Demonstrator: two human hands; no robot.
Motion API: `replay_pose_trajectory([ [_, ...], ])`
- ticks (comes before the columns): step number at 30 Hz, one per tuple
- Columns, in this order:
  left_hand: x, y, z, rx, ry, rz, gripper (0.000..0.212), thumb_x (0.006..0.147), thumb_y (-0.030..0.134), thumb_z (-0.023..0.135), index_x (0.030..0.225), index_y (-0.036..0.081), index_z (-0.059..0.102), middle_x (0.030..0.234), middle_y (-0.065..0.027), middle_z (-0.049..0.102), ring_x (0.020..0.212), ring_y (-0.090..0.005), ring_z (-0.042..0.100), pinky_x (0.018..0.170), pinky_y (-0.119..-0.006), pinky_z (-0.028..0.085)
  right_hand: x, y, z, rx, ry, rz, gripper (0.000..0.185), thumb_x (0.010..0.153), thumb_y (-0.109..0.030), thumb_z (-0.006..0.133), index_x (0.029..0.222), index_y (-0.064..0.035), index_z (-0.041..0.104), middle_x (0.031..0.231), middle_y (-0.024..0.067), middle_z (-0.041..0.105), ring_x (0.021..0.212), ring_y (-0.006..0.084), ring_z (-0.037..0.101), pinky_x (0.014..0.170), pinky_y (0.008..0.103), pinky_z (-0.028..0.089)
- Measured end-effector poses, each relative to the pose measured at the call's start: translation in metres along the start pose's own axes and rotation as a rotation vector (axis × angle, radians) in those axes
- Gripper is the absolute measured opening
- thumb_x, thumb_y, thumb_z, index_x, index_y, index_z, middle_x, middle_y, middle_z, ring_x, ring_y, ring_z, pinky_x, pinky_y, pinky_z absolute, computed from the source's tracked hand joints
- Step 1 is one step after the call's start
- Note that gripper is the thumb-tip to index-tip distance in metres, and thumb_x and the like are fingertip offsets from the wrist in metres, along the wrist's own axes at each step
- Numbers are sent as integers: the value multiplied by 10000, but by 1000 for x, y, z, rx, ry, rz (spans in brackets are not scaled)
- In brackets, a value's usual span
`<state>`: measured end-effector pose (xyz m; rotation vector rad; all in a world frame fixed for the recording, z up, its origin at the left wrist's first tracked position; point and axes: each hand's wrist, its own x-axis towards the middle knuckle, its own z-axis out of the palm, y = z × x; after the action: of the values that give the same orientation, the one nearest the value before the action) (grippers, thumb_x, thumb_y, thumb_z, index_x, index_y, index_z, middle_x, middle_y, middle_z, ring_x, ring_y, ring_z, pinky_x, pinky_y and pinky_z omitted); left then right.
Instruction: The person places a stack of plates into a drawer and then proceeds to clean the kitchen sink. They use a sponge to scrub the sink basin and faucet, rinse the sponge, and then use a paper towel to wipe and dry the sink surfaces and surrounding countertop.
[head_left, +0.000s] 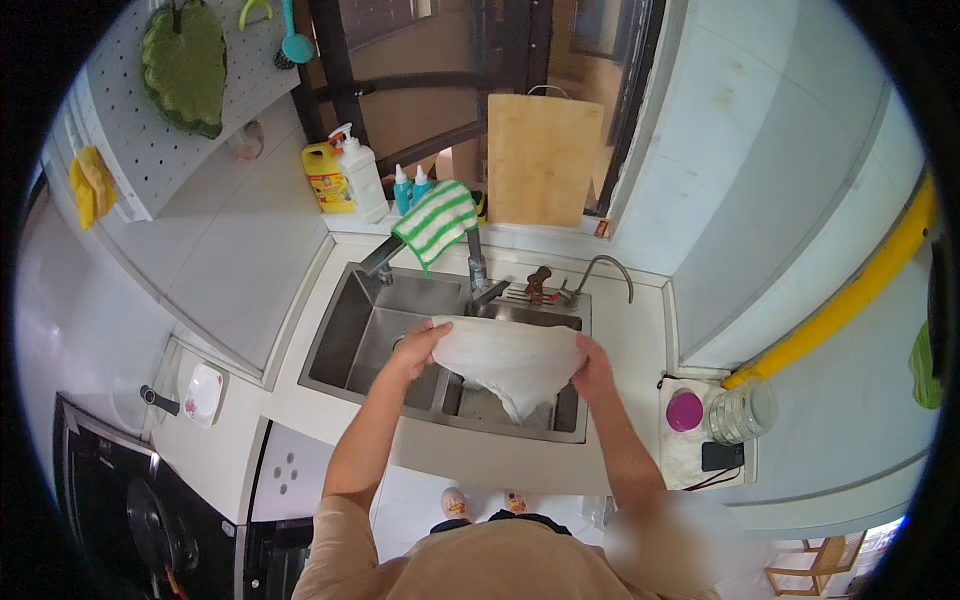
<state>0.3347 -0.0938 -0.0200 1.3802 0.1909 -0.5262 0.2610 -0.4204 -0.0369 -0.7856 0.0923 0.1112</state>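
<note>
A white cloth (510, 356) is stretched between my two hands above the stainless-steel double sink (360, 386). My left hand (420, 346) grips its upper left corner, and my right hand (591, 367) grips its right edge. The cloth's lower part sags to a point over the right basin. Behind it, a green-and-white striped cloth (439, 221) hangs over the faucet (477, 270). A small curved tap (606, 262) stands at the sink's back right.
A wooden cutting board (544, 161), a white pump bottle (364, 180) and a yellow jug (327, 178) line the windowsill. At right are a glass jar (742, 412), a pink lid (684, 411) and a phone (722, 455). A white dish (204, 394) and a pan (150, 517) are at left.
</note>
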Motion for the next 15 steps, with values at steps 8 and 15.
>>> replay_pose_trajectory([
  [8,-26,57,29,-65,-88,245,117,850,191,592,926,104,576,810,32,585,676,-55,554,571,-184,452,-33,-12,-24,348,-86,127,680,871,-600,352,1209,-31,505,1228,117,534,1116,271,515,991,429,359],
  [15,-19,47,35,-284,-102,290,66,856,154,496,906,117,518,812,21,553,765,-90,560,682,-227,457,-1,-33,-5,-120,-12,65,611,891,-515,429,1223,-4,485,1210,130,541,1121,261,511,984,393,377],
])
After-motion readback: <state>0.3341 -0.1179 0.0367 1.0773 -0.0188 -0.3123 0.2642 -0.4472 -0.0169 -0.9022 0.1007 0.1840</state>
